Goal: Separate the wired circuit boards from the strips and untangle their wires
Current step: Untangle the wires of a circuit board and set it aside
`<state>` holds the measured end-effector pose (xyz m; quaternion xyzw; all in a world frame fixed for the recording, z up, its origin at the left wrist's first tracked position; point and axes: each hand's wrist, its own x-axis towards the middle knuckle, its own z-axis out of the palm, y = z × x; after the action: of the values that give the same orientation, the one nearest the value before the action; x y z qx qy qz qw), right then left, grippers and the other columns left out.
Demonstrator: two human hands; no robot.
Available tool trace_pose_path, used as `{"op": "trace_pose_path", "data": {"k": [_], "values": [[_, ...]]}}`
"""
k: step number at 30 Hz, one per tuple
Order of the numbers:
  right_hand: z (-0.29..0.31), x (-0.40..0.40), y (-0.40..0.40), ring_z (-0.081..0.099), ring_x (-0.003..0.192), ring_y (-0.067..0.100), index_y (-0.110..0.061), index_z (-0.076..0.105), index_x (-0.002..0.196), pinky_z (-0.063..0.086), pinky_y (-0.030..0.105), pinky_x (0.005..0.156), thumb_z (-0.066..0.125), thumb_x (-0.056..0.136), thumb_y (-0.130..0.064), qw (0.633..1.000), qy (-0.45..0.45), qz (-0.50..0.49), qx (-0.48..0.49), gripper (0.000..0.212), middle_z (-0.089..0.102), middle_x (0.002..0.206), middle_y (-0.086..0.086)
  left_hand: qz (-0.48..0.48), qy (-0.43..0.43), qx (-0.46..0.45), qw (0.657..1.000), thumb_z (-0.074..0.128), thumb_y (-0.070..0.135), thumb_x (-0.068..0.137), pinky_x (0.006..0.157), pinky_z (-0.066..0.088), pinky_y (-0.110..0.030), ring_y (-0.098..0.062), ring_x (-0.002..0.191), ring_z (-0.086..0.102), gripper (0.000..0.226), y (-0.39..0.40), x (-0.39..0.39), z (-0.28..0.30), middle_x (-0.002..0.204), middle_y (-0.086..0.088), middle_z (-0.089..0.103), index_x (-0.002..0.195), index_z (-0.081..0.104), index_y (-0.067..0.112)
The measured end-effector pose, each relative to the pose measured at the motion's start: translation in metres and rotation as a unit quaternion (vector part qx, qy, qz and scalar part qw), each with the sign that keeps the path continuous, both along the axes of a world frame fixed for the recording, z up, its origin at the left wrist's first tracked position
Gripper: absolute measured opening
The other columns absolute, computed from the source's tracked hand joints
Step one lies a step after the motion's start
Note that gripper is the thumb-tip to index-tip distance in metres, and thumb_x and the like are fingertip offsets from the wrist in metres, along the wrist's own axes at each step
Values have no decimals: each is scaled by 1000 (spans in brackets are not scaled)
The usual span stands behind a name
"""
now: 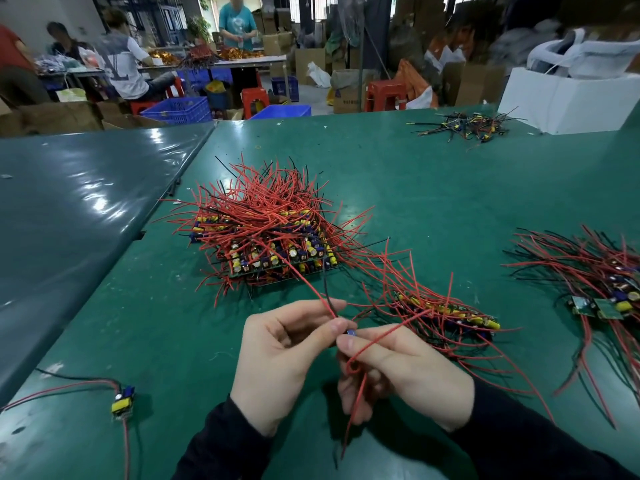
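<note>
While both hands, left point(277, 355) and right point(391, 368), pinch one small board point(351, 332) at lower centre, its red wire point(353, 370) loops; pulling hard could tighten that knot, or drag the pile point(270, 233) above along the desk point(433, 188).

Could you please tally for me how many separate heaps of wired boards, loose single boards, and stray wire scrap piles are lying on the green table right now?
Heaps of wired boards: 3 (centre stack, strip by the right hand, right-edge heap)
Loose single boards on the table: 1 (near left)
Wire scrap piles: 1 (far right)
Total: 5
</note>
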<state>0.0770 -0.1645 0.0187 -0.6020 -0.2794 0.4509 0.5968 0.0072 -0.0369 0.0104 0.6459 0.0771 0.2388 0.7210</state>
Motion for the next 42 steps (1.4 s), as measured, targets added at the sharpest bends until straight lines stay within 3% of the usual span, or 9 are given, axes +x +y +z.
{"op": "trace_pose_path", "data": {"k": [5,10,14,20,24,29,33,36,42], "values": [[-3,0,0,56,40,12,-8,48,71,43,20,43,45,93,-24,1000,-23,11,-16,27,62,51,3,21,13,-8,1000,68,2,70,62,55,-22,-21,67,71,10,-1,-1,-1,73,-18,72,79,71,4],[-11,0,0,57,43,12,-7,55,77,44,20,45,45,98,-22,991,-119,0,-55,28,63,54,2,45,59,-43,996,58,-19,78,56,55,-23,-23,62,70,18,-5,0,-6,70,-21,71,78,67,-3],[-9,1,1,56,39,10,-3,50,82,43,20,43,41,100,-18,997,-58,4,-51,26,62,50,0,13,76,-136,988,55,-18,79,52,54,-22,-24,65,71,18,1,0,0,78,-23,72,86,65,-5],[-9,0,3,55,38,11,-3,49,79,41,18,40,40,100,-15,998,-28,6,-49,25,61,49,2,55,72,-113,989,59,-20,75,52,54,-22,-26,64,71,21,-3,0,-1,74,-22,72,73,68,-1],[-4,1,1,54,38,15,-15,52,63,43,20,41,53,94,-25,1000,0,19,-20,33,61,51,7,39,68,-157,984,61,-12,72,51,55,-23,-25,63,71,11,4,-2,4,74,-22,71,76,68,-4],[-6,3,-1,54,38,15,-10,50,63,42,21,41,52,92,-22,999,6,44,-26,32,60,51,9,59,57,-96,992,64,-14,71,48,53,-23,-25,55,69,15,-1,-2,2,68,-22,70,70,70,-1],[-1,4,-2,52,37,18,-13,51,54,42,21,42,50,77,-26,997,50,57,-8,27,60,49,10,22,60,-93,994,71,9,58,50,53,-22,-20,60,70,13,7,-4,5,68,-16,71,69,76,9],[0,3,-2,54,37,17,-11,53,51,44,20,42,49,75,-23,996,53,77,-8,27,61,49,9,17,43,-24,999,73,14,56,45,49,-21,-17,58,67,13,8,-7,8,65,-14,71,68,76,9],[-9,0,2,59,50,15,-8,62,74,45,22,45,61,90,-24,995,-87,-9,-41,22,67,66,6,18,18,4,1000,75,11,53,56,52,-20,-18,61,66,10,4,-3,6,66,-11,71,60,73,4]]}}
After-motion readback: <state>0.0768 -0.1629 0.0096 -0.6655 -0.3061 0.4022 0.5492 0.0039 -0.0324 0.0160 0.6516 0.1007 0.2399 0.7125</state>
